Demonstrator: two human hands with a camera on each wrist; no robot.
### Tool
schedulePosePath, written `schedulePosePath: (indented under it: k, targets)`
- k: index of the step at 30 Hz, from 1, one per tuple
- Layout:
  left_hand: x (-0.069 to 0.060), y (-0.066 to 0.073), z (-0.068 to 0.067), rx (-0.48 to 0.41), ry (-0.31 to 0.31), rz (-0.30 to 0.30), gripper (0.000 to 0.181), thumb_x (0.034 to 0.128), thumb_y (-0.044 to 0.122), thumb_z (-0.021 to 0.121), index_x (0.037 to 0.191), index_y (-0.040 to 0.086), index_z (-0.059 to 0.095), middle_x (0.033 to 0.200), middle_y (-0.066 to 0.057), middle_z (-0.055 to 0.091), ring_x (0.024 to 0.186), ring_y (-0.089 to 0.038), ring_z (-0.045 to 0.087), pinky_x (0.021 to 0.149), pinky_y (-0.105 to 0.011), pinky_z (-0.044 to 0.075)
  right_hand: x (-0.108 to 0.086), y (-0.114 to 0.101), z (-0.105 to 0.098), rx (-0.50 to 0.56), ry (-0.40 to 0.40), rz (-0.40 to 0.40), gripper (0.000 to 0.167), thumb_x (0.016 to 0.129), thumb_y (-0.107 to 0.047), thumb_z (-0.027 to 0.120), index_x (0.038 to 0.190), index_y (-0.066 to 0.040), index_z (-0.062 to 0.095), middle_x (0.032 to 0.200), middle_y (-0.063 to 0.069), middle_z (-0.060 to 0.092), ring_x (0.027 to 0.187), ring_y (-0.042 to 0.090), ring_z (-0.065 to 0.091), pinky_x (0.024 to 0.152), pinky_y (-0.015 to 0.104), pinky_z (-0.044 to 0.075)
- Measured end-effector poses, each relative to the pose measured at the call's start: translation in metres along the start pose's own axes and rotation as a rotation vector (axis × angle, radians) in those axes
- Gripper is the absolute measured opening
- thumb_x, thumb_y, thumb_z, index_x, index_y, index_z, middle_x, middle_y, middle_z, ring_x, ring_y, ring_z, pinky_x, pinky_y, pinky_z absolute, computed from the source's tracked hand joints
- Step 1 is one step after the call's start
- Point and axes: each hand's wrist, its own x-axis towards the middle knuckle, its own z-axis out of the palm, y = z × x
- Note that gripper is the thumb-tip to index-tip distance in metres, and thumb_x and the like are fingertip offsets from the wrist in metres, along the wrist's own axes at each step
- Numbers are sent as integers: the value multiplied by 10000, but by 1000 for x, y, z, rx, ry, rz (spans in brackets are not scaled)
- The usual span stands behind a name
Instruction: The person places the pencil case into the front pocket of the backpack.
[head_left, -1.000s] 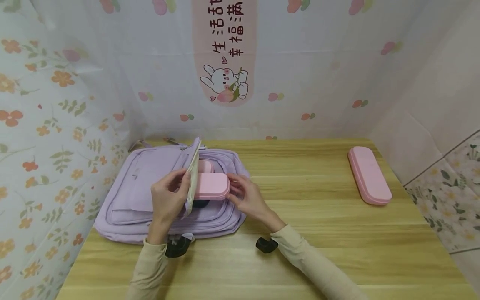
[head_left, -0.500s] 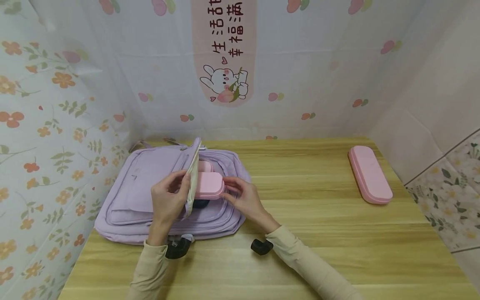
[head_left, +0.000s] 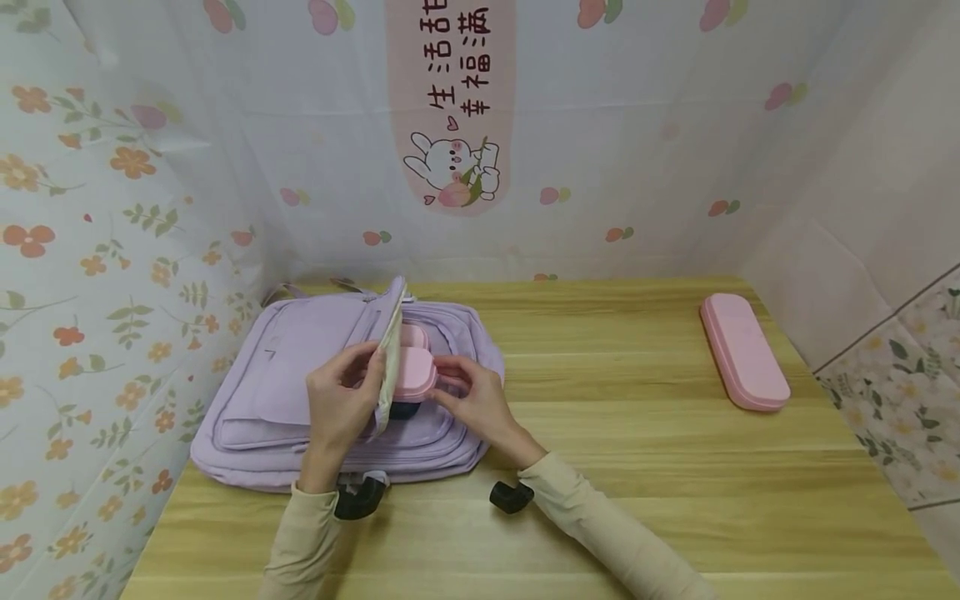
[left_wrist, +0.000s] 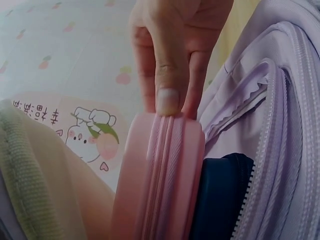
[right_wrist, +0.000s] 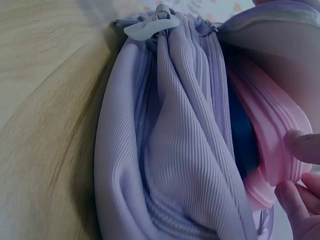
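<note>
A lavender backpack (head_left: 300, 350) lies on the left part of the table, its front flap (head_left: 392, 350) raised. My left hand (head_left: 341, 408) pinches the flap's edge. With fingers and thumb, my right hand (head_left: 480, 404) grips the outer end of a pink zippered case (head_left: 415, 372), whose other end is hidden behind the flap. A second pink case (head_left: 414, 336) lies beside it in the pocket. In the left wrist view, a dark blue item (left_wrist: 220, 195) sits against the held case (left_wrist: 160, 175), and my right hand's thumb (left_wrist: 168, 75) presses on the zipper line.
Another pink case (head_left: 745, 352) lies at the right end of the wooden table (head_left: 600, 367). Patterned cloth (head_left: 315, 150) hangs behind and at the left side. Black pieces are at both wrists.
My right hand has moved left, and the held pink case has slid further behind the flap. The left hand keeps its hold on the flap in nearly the same place.
</note>
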Motion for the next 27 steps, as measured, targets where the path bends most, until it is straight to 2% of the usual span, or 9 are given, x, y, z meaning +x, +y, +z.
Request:
schedulePosePath:
  k: [7, 13, 18, 22, 24, 27]
  targets:
    - [2, 0, 2, 19, -1, -12, 125, 857, -40, 748, 978, -58, 770, 820, -198, 758, 680, 89, 595, 618, -33, 482, 1, -2, 6, 8, 16, 24, 416, 783, 137, 786, 1164, 163, 620, 1188, 333, 665, 1106, 448, 677, 952, 415, 577]
    - [4, 1, 1, 32, -18, -43, 108, 862, -17, 755, 964, -43, 776, 789, -182, 753, 655, 84, 581, 600, -36, 475, -1, -4, 2, 3, -28, 55, 435, 807, 156, 748, 1209, 195, 584, 1254, 367, 622, 1177, 477, 632, 996, 472, 543]
    - [2, -2, 2, 36, -26, -67, 119, 847, -32, 763, 963, -49, 774, 775, -190, 749, 650, 89, 578, 595, -32, 473, -5, -3, -8, -60, -78, 26, 406, 853, 168, 682, 1230, 231, 544, 1278, 405, 584, 1198, 525, 593, 994, 538, 528]
    - [1, -3, 4, 49, -30, -76, 124, 833, -60, 759, 956, -64, 770, 762, -196, 746, 651, 106, 573, 594, -27, 472, -8, -4, -21, -121, -62, 15, 380, 881, 126, 674, 1241, 191, 571, 1276, 373, 608, 1179, 496, 619, 981, 499, 555]
    - [1, 0, 4, 57, -34, -75, 117, 831, -79, 749, 948, -79, 764, 756, -203, 743, 653, 116, 570, 596, -23, 473, -10, -6, -29, -144, -46, 15, 373, 892, 98, 679, 1247, 161, 587, 1280, 346, 621, 1169, 472, 636, 980, 468, 564]
    - [2, 13, 4, 52, -40, -69, 106, 826, -117, 726, 930, -113, 748, 743, -225, 732, 651, 120, 567, 595, -22, 473, -13, -8, -44, -186, -23, 15, 369, 905, 59, 688, 1255, 134, 599, 1288, 310, 634, 1165, 439, 652, 981, 428, 570]
